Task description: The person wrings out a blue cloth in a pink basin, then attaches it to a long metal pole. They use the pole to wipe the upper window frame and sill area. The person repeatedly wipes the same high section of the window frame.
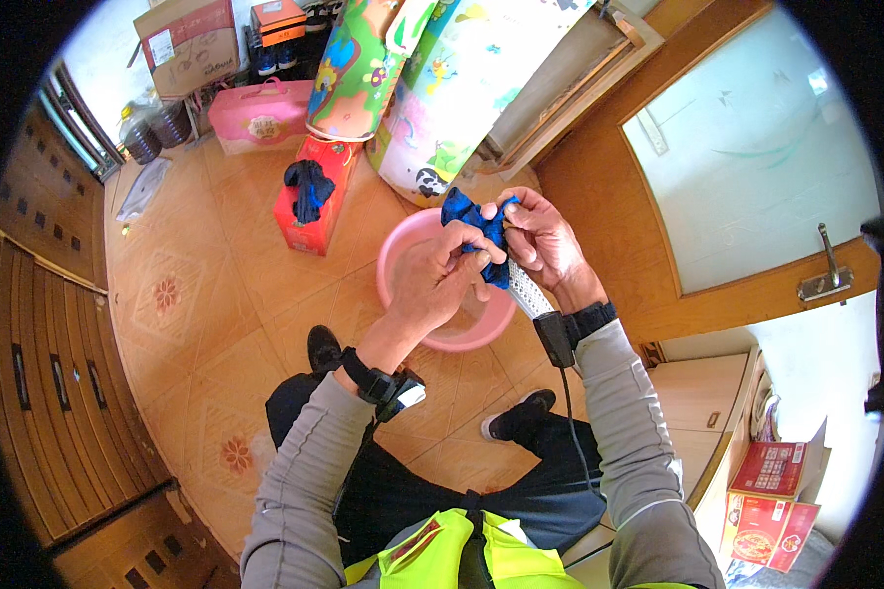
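Between my two hands is a dark blue cloth item [495, 276], bunched up above a pink plastic basin [392, 258] on the tiled floor. My left hand [442, 276] pinches its left side between thumb and fingers. The upper right edge is gripped by my right hand [549, 239]. The basin holds greyish, cloudy water, partly hidden by my hands. A white perforated strip [528, 293] with a black end piece and a cable runs along my right wrist. Another dark blue cloth piece [309, 191] lies crumpled on a red box [307, 234] beyond the basin to the left.
Two rolled patterned mats [431, 132] stand behind the basin. A pink carton [261, 121] and large plastic bottles [144, 140] are at the upper left. A wooden door with a frosted pane [751, 169] is at the right, a pale cabinet [696, 397] below it. Wooden cabinetry [51, 368] lines the left.
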